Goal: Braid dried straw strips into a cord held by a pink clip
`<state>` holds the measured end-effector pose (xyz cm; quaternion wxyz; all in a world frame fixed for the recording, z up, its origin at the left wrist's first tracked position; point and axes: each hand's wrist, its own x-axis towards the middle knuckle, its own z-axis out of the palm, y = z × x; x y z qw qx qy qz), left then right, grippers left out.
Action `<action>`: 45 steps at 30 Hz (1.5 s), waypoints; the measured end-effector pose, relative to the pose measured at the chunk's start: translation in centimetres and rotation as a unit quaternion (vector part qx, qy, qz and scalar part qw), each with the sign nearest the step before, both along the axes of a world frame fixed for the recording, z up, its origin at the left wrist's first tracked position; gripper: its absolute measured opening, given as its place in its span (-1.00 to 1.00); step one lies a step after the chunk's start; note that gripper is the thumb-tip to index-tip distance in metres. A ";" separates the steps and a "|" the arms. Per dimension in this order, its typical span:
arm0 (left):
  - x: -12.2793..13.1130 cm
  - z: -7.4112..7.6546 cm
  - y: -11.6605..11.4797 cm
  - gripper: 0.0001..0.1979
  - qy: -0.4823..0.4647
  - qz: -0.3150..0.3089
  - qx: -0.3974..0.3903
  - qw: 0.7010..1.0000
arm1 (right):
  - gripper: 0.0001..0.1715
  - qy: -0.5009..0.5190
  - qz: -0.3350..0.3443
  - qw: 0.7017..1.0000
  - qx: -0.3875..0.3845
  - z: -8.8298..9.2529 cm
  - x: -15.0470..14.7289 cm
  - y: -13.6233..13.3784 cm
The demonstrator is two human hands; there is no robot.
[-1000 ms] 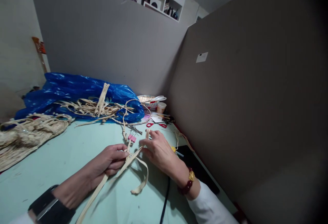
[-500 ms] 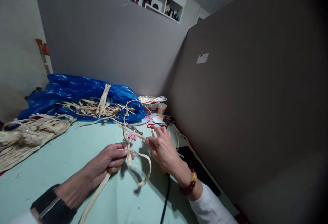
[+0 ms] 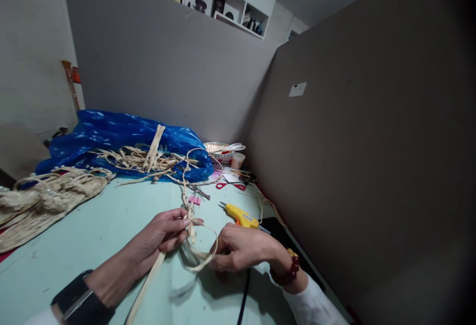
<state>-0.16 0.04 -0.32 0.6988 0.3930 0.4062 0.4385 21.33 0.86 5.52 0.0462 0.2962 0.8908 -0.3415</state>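
My left hand (image 3: 167, 228) pinches a pale braided straw cord (image 3: 191, 221) near its lower end, where loose strands split off. A long flat strand (image 3: 147, 283) runs from under that hand toward the table's near edge. My right hand (image 3: 238, 248) is closed, its fingertips on a thin straw strand (image 3: 208, 260) that loops out from the braid. Part of its grip is hidden behind the knuckles. The finished braid (image 3: 184, 186) rises away from my left hand in a big loop. Just beyond the braid lies a pink binder clip (image 3: 195, 200).
A yellow glue gun (image 3: 241, 216) lies beyond my right hand. Red-handled scissors (image 3: 230, 185), a paper cup (image 3: 237, 160) and a round basket (image 3: 217, 148) are farther back. Behind left sit a blue plastic bag (image 3: 111, 129) with straw strips (image 3: 154, 149) and a woven straw piece (image 3: 59, 201).
My right hand has come down and nearer, drawing its strand from beyond the braid to the near right side. The glue gun now shows. My left hand keeps its pinch on the braid.
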 end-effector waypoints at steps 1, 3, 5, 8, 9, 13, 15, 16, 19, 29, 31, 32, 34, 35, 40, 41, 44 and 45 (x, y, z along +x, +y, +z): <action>0.0 0.0 0.0 -0.77 0.007 -0.002 0.005 1.000 | -0.71 0.001 0.010 1.000 0.007 -0.2 0.1 0.2; 0.0 -0.1 0.0 -0.74 0.021 -0.012 0.020 1.000 | -0.67 0.019 0.006 0.998 0.062 -0.7 0.0 0.5; 0.0 -0.2 0.0 -0.74 0.024 -0.021 0.028 0.999 | -0.67 0.050 -0.025 0.988 0.145 -1.2 -0.4 0.5; 0.2 -0.3 -0.1 -0.80 -0.004 -0.023 0.036 0.999 | -0.71 0.082 -0.095 0.956 0.265 -1.4 -1.1 0.1; 0.3 -0.3 -0.1 -0.82 -0.021 -0.016 0.037 0.999 | -0.69 0.080 -0.111 0.953 0.271 -1.2 -1.3 -0.2; 0.5 -0.2 -0.3 -0.84 -0.064 0.006 0.018 0.998 | -0.65 0.050 -0.033 0.998 0.031 0.2 -1.0 -1.1; 0.6 0.0 -0.4 -0.84 -0.068 -0.003 0.022 0.997 | -0.58 0.041 0.005 0.994 -0.102 0.8 -0.4 -1.1; 0.6 0.0 -0.4 -0.83 -0.066 -0.006 0.026 0.997 | -0.52 0.041 -0.004 0.989 -0.141 1.0 0.0 -0.9; 0.6 0.0 -0.5 -0.80 -0.043 -0.005 0.042 0.998 | -0.50 0.077 -0.092 0.987 -0.105 0.8 1.4 0.5; 1.1 0.0 -0.7 -0.70 0.026 0.007 0.038 0.999 | -0.53 0.271 -0.213 0.938 0.035 -1.2 -0.5 1.3; 1.1 -0.2 -0.8 -0.73 0.039 -0.002 0.044 0.998 | -0.59 0.258 -0.185 0.945 0.077 -1.9 -1.7 0.6; 1.1 -0.3 -0.7 -0.74 0.049 -0.006 0.046 0.998 | -0.62 0.248 -0.180 0.946 0.102 -2.2 -2.1 0.2; 0.9 -0.5 -0.5 -0.75 0.066 -0.010 0.044 0.997 | -0.69 0.233 -0.186 0.944 0.139 -2.6 -2.6 -0.2; 0.9 -0.6 -0.4 -0.75 0.069 -0.010 0.040 0.997 | -0.74 0.230 -0.189 0.943 0.149 -2.7 -2.6 -0.3; 0.7 -0.3 -0.3 -0.77 0.026 -0.015 0.014 0.999 | -0.78 0.247 -0.186 0.936 0.167 -2.7 -2.3 -0.3; 0.7 -0.2 -0.4 -0.78 0.011 -0.017 0.012 1.000 | -0.77 0.242 -0.184 0.935 0.181 -2.6 -2.3 -0.3; 0.8 0.3 -0.7 -0.82 -0.027 -0.011 0.007 1.000 | -0.80 0.194 -0.188 0.936 0.227 -2.5 -2.3 -0.5; 0.8 0.4 -0.8 -0.83 -0.037 -0.008 0.004 0.999 | -0.81 0.173 -0.187 0.939 0.231 -2.5 -2.4 -0.6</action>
